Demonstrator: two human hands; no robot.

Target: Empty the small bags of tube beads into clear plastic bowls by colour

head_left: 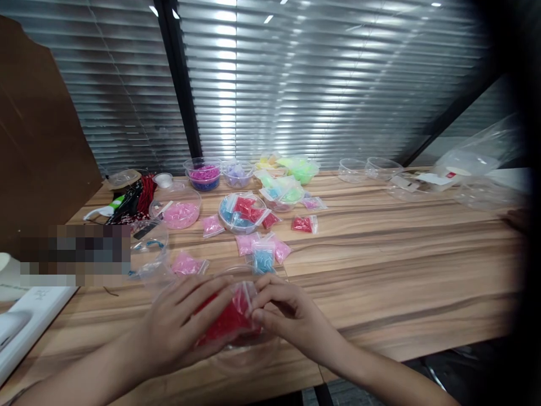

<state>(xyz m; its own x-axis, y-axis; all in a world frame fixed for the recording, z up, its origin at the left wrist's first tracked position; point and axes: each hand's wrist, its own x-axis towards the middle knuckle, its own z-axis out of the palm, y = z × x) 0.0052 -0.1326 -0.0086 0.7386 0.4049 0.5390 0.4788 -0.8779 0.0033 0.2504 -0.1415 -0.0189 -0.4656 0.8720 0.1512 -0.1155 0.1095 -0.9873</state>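
Observation:
A small clear zip bag of red beads point(230, 318) is between my two hands, over a round clear tub point(247, 361) near the table's front edge. My left hand point(181, 324) lies over the bag's left side, its fingers wrapped round it. With thumb and forefinger together, my right hand point(281, 316) pinches the bag's zip edge on the right. Just beyond my hands lie a blue bag point(264, 258) and pink bags point(188, 264). Farther back, a round tub of blue beads point(228, 217) has red bags on top.
Several round tubs with pink point(181, 214), purple and green point(303, 171) contents stand at the back left. Clear tubs point(353, 171) and a plastic bag point(469, 160) are at the back right. Dark and red cords point(137, 200) and a white power strip point(38, 316) lie left.

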